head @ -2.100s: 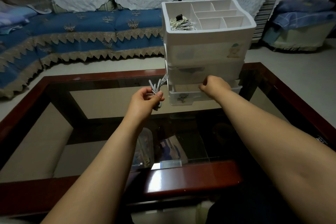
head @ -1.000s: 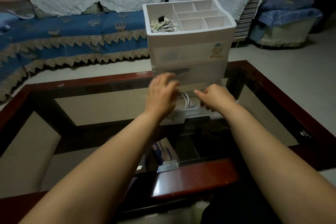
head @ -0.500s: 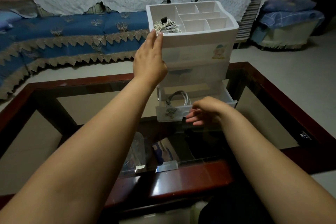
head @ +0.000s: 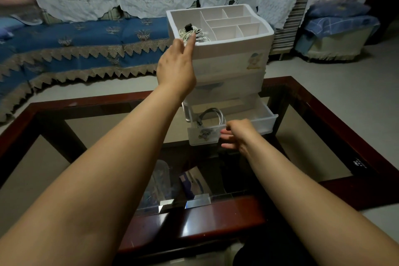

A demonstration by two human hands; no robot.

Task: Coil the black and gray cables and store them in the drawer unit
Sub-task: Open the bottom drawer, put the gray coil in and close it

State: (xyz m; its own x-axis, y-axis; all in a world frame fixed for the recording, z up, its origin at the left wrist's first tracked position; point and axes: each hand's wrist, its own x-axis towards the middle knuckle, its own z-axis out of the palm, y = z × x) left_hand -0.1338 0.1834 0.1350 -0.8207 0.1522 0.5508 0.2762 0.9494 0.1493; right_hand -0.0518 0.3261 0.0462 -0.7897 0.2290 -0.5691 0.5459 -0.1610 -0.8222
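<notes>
A white plastic drawer unit stands on the glass table. Its bottom drawer is pulled out, and a coiled gray cable lies in its left part. My left hand presses flat, fingers straight, against the unit's upper left front corner. My right hand is at the bottom drawer's front panel, fingers extended against it. In the top tray's left compartment lies a light-coloured coiled cable with a black plug.
The glass-topped table has a dark red wooden frame. Papers and packets show on a shelf under the glass. A blue-covered sofa runs behind, a cushioned seat at the right.
The gray cable went from my left hand into the opened bottom drawer. My left hand then rose to the unit's top corner, and my right hand moved to the drawer front.
</notes>
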